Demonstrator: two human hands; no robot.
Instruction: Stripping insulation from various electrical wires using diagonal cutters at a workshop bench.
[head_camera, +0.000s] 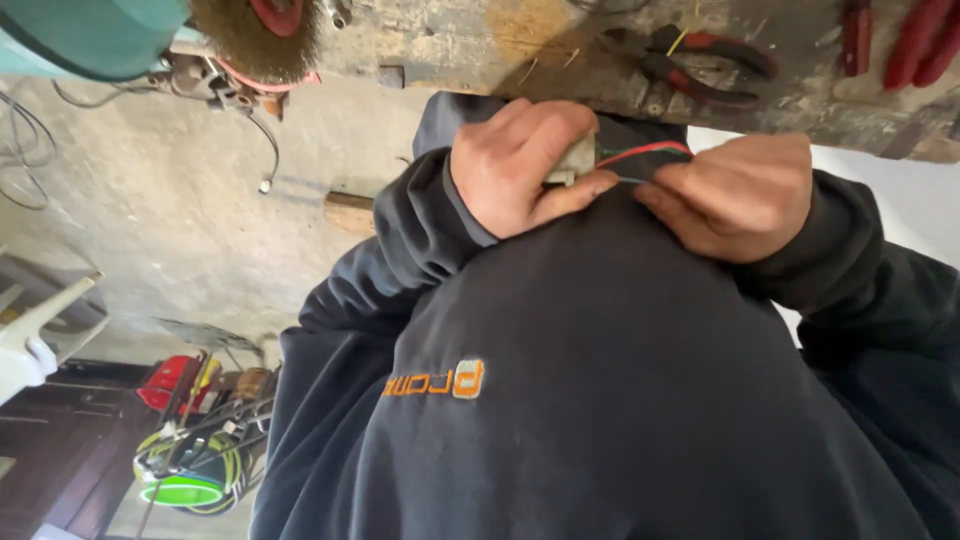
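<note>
My left hand (525, 165) is closed around a small pale plastic connector block (577, 160), pinched between thumb and fingers. Thin red and green wires (645, 152) run out of it to the right. My right hand (735, 195) pinches those wires just beside the block, fingers curled tight. Both hands are held close to my chest, over my dark sweatshirt (600, 400).
A worn workbench edge (560, 50) runs across the top, with red-handled pliers (705, 65) and other red-handled tools (915, 40) lying on it. A wire brush wheel (255, 35) and teal machine (85, 35) are top left. A red case and coiled green hose (190, 470) sit on the concrete floor.
</note>
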